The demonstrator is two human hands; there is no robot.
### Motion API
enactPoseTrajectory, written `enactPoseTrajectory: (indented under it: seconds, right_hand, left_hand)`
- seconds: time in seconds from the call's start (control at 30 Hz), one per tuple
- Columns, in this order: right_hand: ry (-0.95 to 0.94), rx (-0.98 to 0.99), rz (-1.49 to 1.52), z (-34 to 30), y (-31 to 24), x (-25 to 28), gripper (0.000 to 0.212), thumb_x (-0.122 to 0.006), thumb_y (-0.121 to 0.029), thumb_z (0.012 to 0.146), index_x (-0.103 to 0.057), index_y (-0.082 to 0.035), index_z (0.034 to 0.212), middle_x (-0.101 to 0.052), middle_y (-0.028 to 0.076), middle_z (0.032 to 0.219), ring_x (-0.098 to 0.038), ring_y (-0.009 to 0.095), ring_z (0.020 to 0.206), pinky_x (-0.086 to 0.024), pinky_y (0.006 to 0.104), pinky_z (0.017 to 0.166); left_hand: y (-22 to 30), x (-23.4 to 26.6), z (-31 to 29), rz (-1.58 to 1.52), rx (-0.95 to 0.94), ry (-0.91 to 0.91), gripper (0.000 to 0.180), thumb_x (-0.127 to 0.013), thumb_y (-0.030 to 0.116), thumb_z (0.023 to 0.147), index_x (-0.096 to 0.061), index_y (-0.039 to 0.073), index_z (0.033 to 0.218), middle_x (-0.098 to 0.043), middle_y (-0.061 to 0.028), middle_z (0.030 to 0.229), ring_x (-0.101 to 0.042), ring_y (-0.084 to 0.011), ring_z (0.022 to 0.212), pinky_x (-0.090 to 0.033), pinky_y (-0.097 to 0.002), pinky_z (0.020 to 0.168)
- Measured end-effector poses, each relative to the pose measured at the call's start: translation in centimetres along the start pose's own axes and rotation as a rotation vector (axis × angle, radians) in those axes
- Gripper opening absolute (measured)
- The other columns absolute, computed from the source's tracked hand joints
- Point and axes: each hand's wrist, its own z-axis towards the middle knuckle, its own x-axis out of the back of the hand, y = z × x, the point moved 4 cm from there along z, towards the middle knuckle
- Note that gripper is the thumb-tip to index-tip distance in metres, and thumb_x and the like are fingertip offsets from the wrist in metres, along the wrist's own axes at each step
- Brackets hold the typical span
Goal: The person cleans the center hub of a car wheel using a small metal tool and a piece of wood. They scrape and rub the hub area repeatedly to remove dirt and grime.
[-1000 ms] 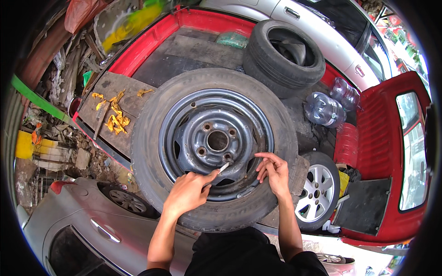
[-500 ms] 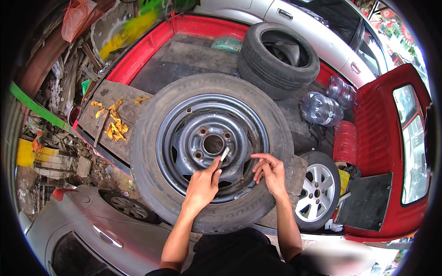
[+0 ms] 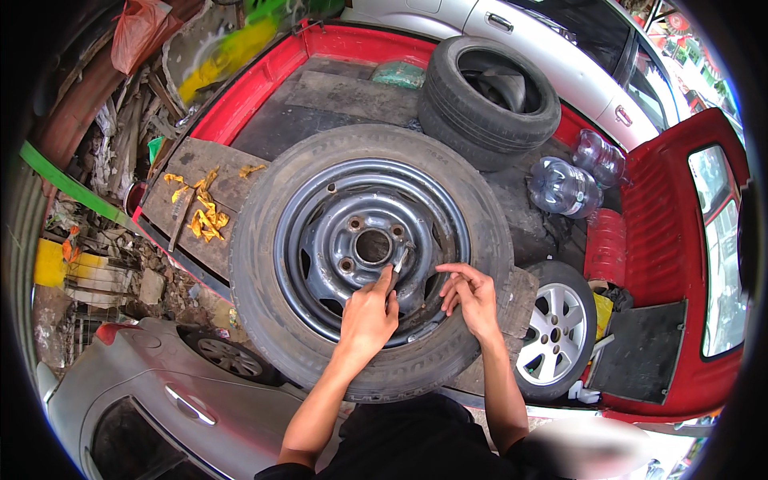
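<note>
A large black tire [image 3: 256, 240] on a dark steel wheel rim [image 3: 288, 216] lies flat in front of me, its round hub hole facing up. My left hand [image 3: 369, 318] is closed around a slim tool [image 3: 399, 264] with a pale, blade-like tip, the index finger stretched along it. That tip is at the rim's centre plate, just right of the hub hole, near a bolt hole. Over the rim's right edge hovers my right hand [image 3: 470, 298], its index finger extended and the others loosely bent, with nothing visible in it.
Under the tire is a red truck bed [image 3: 248, 96] with wooden boards. Another tire [image 3: 488, 104] lies behind; clear plastic bottles [image 3: 564, 188] and an alloy wheel [image 3: 552, 332] are at the right. Yellow scraps [image 3: 208, 220] lie left. A grey car [image 3: 152, 384] stands near left.
My left hand has shifted slightly right, bringing the tool's tip to the right and a little farther away on the centre plate. My right hand has hardly moved.
</note>
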Motion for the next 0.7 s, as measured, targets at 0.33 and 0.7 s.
enactPoseTrajectory:
  seconds: [0.33,0.7]
  right_hand:
    - [-0.003,0.017,-0.006,0.0,-0.1,0.0,0.033,-0.042,-0.001,0.105,-0.071,0.002,0.12,-0.068,0.01,0.08,-0.066,0.012,0.059,-0.053,0.0236,0.05]
    - [0.01,0.038,-0.023,0.0,-0.1,-0.2,0.034,-0.041,-0.001,0.105,-0.07,0.004,0.121,-0.067,0.011,0.079,-0.066,0.014,0.056,-0.053,0.0253,0.048]
  left_hand:
    - [2.0,1.2,-1.7,0.252,-0.007,-0.172,0.052,-0.063,0.004,0.091,-0.059,0.003,0.143,-0.07,-0.0271,0.083,-0.071,-0.0469,0.077,-0.057,-0.0557,0.073]
    - [1.9,1.1,0.7,0.138,-0.041,-0.167,0.052,-0.062,0.004,0.087,-0.058,-0.003,0.139,-0.071,-0.0301,0.082,-0.071,-0.0495,0.079,-0.058,-0.0579,0.075]
